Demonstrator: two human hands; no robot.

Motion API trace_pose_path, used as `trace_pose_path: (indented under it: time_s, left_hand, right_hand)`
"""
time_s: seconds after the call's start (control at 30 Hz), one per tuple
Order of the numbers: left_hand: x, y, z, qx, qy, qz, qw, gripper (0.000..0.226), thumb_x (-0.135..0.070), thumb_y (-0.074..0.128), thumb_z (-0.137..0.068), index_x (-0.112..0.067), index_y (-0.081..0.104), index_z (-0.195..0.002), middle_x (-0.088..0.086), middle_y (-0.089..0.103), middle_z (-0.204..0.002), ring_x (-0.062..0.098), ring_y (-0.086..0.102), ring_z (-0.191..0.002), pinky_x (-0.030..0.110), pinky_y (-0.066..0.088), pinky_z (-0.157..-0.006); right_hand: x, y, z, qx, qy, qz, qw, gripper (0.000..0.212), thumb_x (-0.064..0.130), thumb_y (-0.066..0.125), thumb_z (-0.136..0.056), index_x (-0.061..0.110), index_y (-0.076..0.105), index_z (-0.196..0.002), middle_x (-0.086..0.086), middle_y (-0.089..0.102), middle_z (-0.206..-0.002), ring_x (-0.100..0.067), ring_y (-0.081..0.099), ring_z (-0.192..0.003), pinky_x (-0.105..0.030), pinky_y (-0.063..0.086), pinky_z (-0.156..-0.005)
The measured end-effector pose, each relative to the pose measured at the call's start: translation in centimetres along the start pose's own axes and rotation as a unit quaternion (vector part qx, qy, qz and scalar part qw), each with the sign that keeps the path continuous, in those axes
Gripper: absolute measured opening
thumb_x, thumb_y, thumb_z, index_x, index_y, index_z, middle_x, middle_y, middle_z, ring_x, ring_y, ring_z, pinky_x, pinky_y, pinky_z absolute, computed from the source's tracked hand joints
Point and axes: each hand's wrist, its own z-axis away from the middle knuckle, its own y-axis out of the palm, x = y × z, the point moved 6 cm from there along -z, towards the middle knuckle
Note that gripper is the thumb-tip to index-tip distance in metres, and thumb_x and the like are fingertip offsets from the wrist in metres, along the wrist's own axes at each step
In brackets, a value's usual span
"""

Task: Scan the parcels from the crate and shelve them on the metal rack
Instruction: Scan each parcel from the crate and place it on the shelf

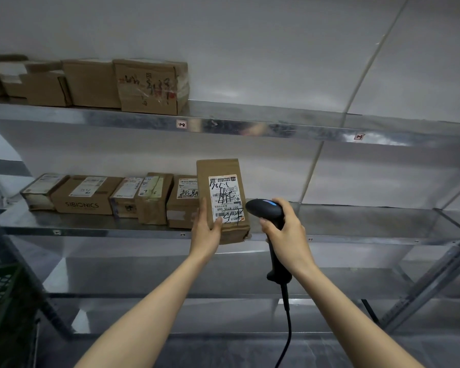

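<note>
Brown card wraps the parcel (218, 171), which stands upright at the front lip of the middle shelf (356, 224) of the rack (170, 274), just right of a row of boxes (85, 197) lying on that shelf. Its lower end overlaps the lip, and whether it rests on the metal or hangs just in front of it cannot be told. The left hand (206, 229) grips the parcel low on its left side: the thumb lies on the front face at the bottom corner of the white label (225, 199), and the fingers run up the left edge. The label faces the camera, with black handwriting across its barcodes. The right hand (290, 232) is closed round the handle of a black scanner (266, 209), fingers curled over the grip. The scanner's head sits just beside the parcel's right edge, near the label's lower half, and a blue light shows on top of it. A black cable (287, 328) drops from the handle's foot to the bottom of the view. More boxes (149, 86) stand on the top shelf (250, 110), well to the left. A green crate (0, 285) shows at the left edge, lower down; what it holds is out of sight.
</note>
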Motion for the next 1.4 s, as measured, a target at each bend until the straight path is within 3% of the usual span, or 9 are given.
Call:
trace_pose_path:
  time_s: [0.23, 0.4, 0.53, 0.7, 0.83, 0.93, 1.13, 1.3, 1.4]
  left_hand:
    - [1.5, 1.2, -2.9, 0.033, -0.017, -0.004, 0.999, 0.068, -0.024, 0.049, -0.099, -0.032, 0.009, -0.153, -0.004, 0.027, -0.157, 0.024, 0.020, -0.146, 0.054, 0.025, -0.115]
    - [1.6, 2.0, -5.6, 0.052, 0.014, -0.001, 0.999, 0.067, -0.023, 0.052, -0.098, -0.028, 0.014, -0.153, -0.005, 0.026, -0.157, 0.018, 0.022, -0.145, 0.050, 0.024, -0.117]
    - [1.0, 2.8, -7.8, 0.061, 0.038, 0.004, 0.997, 0.068, -0.021, 0.052, -0.097, -0.029, 0.014, -0.153, -0.007, 0.024, -0.157, 0.015, 0.020, -0.145, 0.048, 0.025, -0.117]
    - [0.5, 3.6, -9.6, 0.067, 0.054, 0.012, 0.996, 0.070, -0.016, 0.053, -0.097, -0.028, 0.013, -0.153, -0.003, 0.024, -0.157, 0.017, 0.024, -0.143, 0.043, 0.027, -0.115]
    - [0.7, 4.5, -10.4, 0.078, 0.060, -0.001, 0.995, 0.069, -0.019, 0.053, -0.098, -0.029, 0.013, -0.153, -0.014, 0.021, -0.156, 0.007, 0.018, -0.141, 0.036, 0.024, -0.113]
    - [0.7, 5.3, -10.6, 0.080, 0.057, 0.010, 0.995, 0.066, -0.018, 0.053, -0.097, -0.033, 0.017, -0.151, -0.036, 0.023, -0.133, -0.002, 0.022, -0.129, 0.027, 0.027, -0.103]
    - [1.8, 6.4, -10.9, 0.075, 0.022, 0.003, 0.997, 0.067, -0.016, 0.052, -0.098, -0.026, 0.015, -0.153, -0.006, 0.030, -0.154, 0.016, 0.030, -0.140, 0.041, 0.031, -0.113]
    - [3.4, 7.3, -11.0, 0.063, -0.028, -0.004, 0.998, 0.068, -0.014, 0.051, -0.098, -0.024, 0.014, -0.153, -0.001, 0.031, -0.154, 0.019, 0.028, -0.142, 0.044, 0.027, -0.116]
    - [4.2, 7.8, -11.3, 0.055, -0.049, -0.026, 0.997, 0.067, -0.017, 0.051, -0.098, -0.025, 0.014, -0.153, 0.001, 0.031, -0.154, 0.021, 0.029, -0.142, 0.048, 0.027, -0.115]
  right_hand:
    - [-1.9, 0.3, -2.9, -0.021, 0.008, -0.003, 1.000, 0.043, 0.014, 0.062, -0.089, 0.030, 0.048, -0.126, 0.013, 0.060, -0.097, -0.011, 0.058, -0.085, -0.001, 0.038, -0.066]
    - [-3.0, 1.6, -5.5, -0.036, 0.014, 0.000, 0.999, 0.043, 0.014, 0.062, -0.090, 0.030, 0.047, -0.128, 0.007, 0.060, -0.102, -0.009, 0.058, -0.087, -0.004, 0.041, -0.069]
    - [-3.3, 2.8, -7.4, -0.043, 0.021, -0.003, 0.999, 0.044, 0.014, 0.061, -0.090, 0.027, 0.046, -0.130, 0.000, 0.063, -0.103, -0.020, 0.061, -0.089, -0.029, 0.050, -0.079]
    - [-3.1, 3.1, -9.4, -0.054, 0.017, -0.008, 0.998, 0.043, 0.013, 0.062, -0.090, 0.024, 0.046, -0.129, -0.004, 0.062, -0.105, -0.027, 0.061, -0.090, -0.039, 0.051, -0.082]
    - [-3.5, 3.1, -10.3, -0.060, 0.017, -0.004, 0.998, 0.042, 0.012, 0.061, -0.090, 0.024, 0.046, -0.128, 0.002, 0.062, -0.101, -0.021, 0.061, -0.084, -0.033, 0.052, -0.077]
    - [-4.1, 2.8, -10.8, -0.059, 0.015, 0.005, 0.998, 0.041, 0.012, 0.061, -0.090, 0.026, 0.047, -0.126, 0.012, 0.060, -0.095, -0.014, 0.060, -0.079, -0.023, 0.050, -0.070]
    - [-5.4, 2.0, -12.1, -0.039, 0.021, 0.017, 0.999, 0.045, 0.015, 0.062, -0.090, 0.025, 0.046, -0.130, 0.021, 0.056, -0.096, -0.009, 0.059, -0.090, -0.016, 0.045, -0.074]
    - [-6.6, 1.6, -13.2, -0.014, 0.031, 0.013, 0.999, 0.045, 0.012, 0.060, -0.091, 0.022, 0.045, -0.133, -0.001, 0.063, -0.111, -0.021, 0.062, -0.097, -0.031, 0.051, -0.081]
    - [-7.3, 1.4, -13.8, -0.002, 0.034, 0.009, 0.999, 0.046, 0.011, 0.060, -0.092, 0.020, 0.045, -0.134, 0.000, 0.061, -0.114, -0.021, 0.060, -0.103, -0.024, 0.044, -0.079]
